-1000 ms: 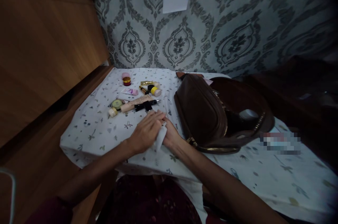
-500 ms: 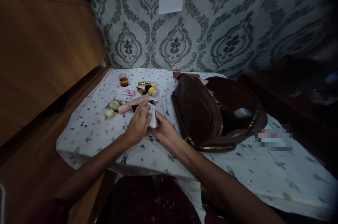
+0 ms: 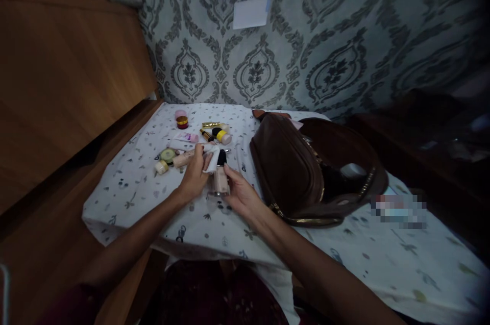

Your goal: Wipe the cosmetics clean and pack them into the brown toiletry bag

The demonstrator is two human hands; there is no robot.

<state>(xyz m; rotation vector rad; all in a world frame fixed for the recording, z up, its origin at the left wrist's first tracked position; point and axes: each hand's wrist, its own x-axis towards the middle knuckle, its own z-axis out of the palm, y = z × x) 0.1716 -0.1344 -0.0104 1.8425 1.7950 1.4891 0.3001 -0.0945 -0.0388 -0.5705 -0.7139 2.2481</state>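
My right hand (image 3: 240, 190) grips a foundation bottle (image 3: 221, 179), beige with a black cap, upright above the cloth. Beside it, my left hand (image 3: 195, 174) is closed on a white wipe (image 3: 212, 160), which touches the bottle's left side. Just behind my left hand lies a beige tube (image 3: 182, 159), partly covered by the fingers. Near its left end are a round green-faced compact (image 3: 167, 155) and a small jar with a cream lid (image 3: 161, 167). A pink-capped tube (image 3: 187, 137) lies farther back.
An open brown leather bag (image 3: 283, 167) stands close to my right forearm. At the back are a red jar (image 3: 182, 122), a gold tube (image 3: 210, 125) and a yellow-banded bottle (image 3: 222, 135). A wooden panel (image 3: 76, 85) borders the left side of the patterned cloth (image 3: 141, 207).
The wipe has come away from the bottle's front and shifted left with my left hand, so the beige bottle and black cap now show. The view has tilted slightly.
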